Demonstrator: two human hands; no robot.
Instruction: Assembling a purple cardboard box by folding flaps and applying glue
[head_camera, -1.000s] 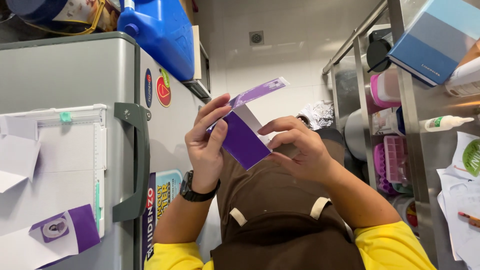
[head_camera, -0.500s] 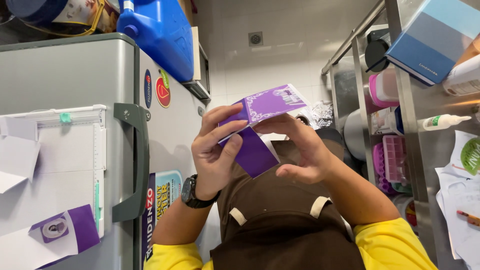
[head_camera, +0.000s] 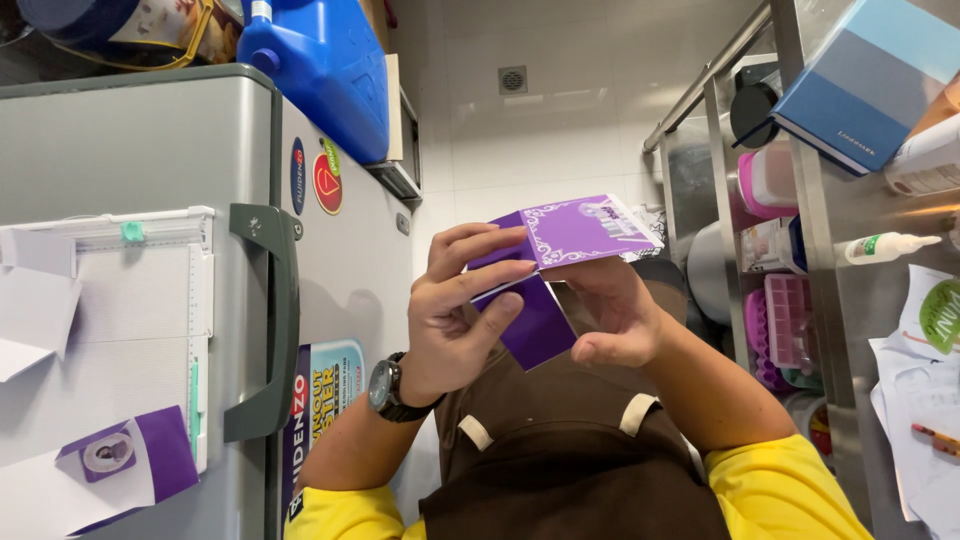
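Two hands on a purple card box (head_camera: 560, 275), left hand (head_camera: 455, 320) gripping it, right hand (head_camera: 610, 315) pinching its underside

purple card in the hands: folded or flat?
Folded: the purple paper card bends along a crease, patterned panel angled over the plain one, held by left hand and right hand.

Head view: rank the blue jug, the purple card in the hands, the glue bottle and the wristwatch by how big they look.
1. Blue jug
2. Purple card, though it looks closer to the camera, so unsure
3. Wristwatch and glue bottle: look about alike
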